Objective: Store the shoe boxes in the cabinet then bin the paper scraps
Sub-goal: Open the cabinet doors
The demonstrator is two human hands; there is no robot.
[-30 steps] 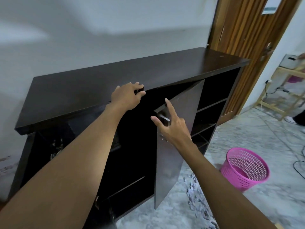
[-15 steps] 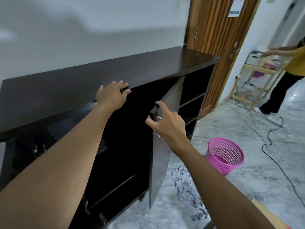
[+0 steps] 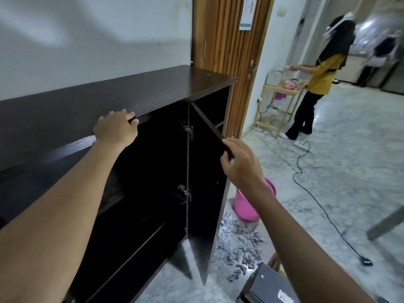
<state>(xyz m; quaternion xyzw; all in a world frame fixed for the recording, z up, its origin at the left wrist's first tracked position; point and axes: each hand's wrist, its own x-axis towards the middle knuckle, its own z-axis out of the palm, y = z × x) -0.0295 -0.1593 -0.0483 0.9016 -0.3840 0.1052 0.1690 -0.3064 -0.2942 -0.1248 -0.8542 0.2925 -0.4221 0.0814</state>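
I have the dark brown wooden cabinet [image 3: 131, 92] open, with both hands on it.
My left hand [image 3: 115, 130] curls over the front edge of its top; my right hand [image 3: 240, 165] pinches the upper corner of the wide-open dark cabinet door [image 3: 203, 193]. A black cardboard shoe box [image 3: 266, 285] sits low by my right forearm, outside the cabinet, near the pink plastic basket [image 3: 244, 206] and the grey paper scraps [image 3: 238, 243] on the floor.

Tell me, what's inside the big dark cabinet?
A shelf edge and two metal hinges show inside the cabinet. The rest is too dark, and the left arm covers part.
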